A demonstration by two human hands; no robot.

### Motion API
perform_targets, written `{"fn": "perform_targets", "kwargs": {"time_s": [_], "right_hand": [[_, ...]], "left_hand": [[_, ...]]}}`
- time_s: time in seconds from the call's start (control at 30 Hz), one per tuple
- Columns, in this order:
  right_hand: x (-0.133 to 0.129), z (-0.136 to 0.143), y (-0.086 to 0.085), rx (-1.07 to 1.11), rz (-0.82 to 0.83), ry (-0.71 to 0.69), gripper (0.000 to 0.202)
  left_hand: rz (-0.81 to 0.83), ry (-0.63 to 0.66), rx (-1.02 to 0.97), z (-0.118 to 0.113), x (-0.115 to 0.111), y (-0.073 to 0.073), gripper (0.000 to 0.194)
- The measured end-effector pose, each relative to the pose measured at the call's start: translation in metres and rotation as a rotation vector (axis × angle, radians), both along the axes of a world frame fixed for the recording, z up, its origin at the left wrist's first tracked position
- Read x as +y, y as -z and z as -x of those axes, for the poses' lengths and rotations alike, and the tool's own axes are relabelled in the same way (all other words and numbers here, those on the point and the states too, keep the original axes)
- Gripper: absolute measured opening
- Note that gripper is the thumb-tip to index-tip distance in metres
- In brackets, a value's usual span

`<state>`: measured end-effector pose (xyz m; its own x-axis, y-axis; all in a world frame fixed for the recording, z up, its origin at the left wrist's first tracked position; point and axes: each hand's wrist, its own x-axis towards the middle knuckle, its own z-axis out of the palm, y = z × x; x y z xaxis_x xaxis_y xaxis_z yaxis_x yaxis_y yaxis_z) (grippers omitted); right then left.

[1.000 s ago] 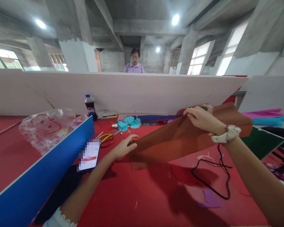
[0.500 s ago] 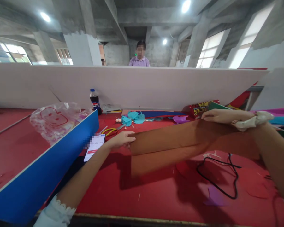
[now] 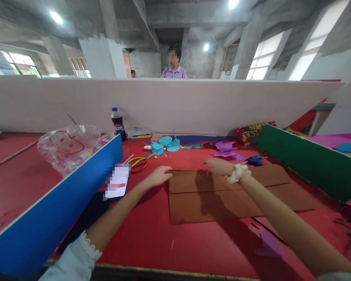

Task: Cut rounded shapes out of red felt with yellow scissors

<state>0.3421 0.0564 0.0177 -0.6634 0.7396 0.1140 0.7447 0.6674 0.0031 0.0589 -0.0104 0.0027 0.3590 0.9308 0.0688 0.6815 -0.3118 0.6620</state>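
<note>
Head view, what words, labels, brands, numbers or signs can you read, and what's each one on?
"CES", apparently part of a longer word: yellow letters on the red packet; its other lettering is too small.
Bottle: label lettering too small to read.
Phone: screen blurred, nothing readable.
Plastic bag: red outline drawing, no readable words.
Brown sheet: no text visible.

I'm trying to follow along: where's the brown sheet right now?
In the head view, the brown sheet lies mostly right of centre on the red tabletop, between the left hand and the green board.
</note>
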Motion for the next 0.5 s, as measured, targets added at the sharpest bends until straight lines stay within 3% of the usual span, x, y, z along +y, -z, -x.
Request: {"fn": "perform_targets", "kwargs": {"time_s": [0.13,0.3,0.43,0.5], "right_hand": [[-0.009,0.058,0.011,0.14,0.281,-0.152,0.029],[-0.015,0.075,0.014,0.197,0.334,-0.046,0.018],[-0.016,0.068,0.014,0.235,0.274,-0.062,0.018],[-0.016,0.067,0.013,0.229,0.222,-0.039,0.018]], "left_hand": [[0.009,0.037,0.004,0.004,-0.002,-0.01,0.026],[0.013,0.109,0.25,0.025,-0.005,-0.022,0.03],[-0.017,-0.249,0.641,0.062,0.009,-0.027,0.031],[0.032,-0.382,0.707,0.079,0.018,-0.025,0.034]]}}
